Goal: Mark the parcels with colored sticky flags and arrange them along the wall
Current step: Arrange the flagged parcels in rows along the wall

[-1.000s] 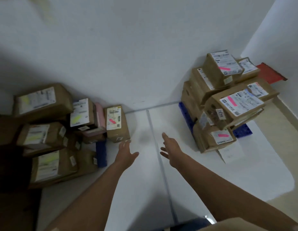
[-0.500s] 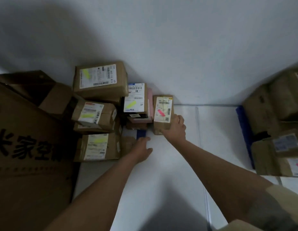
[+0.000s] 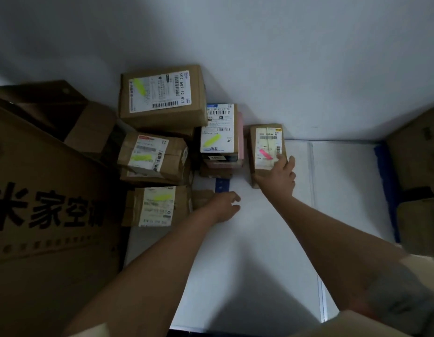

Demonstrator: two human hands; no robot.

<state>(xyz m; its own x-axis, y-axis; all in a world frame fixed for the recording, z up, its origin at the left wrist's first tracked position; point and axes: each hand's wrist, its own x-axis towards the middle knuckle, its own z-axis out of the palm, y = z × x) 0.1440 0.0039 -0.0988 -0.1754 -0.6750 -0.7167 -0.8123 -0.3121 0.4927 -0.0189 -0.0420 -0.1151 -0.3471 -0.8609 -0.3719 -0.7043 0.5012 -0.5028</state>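
Note:
A small brown parcel with a pink flag (image 3: 266, 147) stands against the white wall (image 3: 259, 57). My right hand (image 3: 278, 177) grips its near right corner, fingers on the label. To its left a stack of parcels (image 3: 218, 132) carries a yellow flag. Further left sit three more yellow-flagged parcels: a top one (image 3: 161, 96), a middle one (image 3: 151, 155) and a lower one (image 3: 156, 206). My left hand (image 3: 223, 206) hovers over the white floor beside a small brown box (image 3: 202, 198), fingers loosely curled and holding nothing.
A large printed cardboard carton (image 3: 46, 215) fills the left side. More brown parcels (image 3: 417, 178) on a blue pallet (image 3: 387, 186) sit at the right edge. White floor boards (image 3: 259, 251) lie between the two piles.
The view swung left from the pink-flagged pile toward the yellow-flagged pile. My right hand reached the pink-flagged parcel and took hold of it. My left hand moved forward next to the small box.

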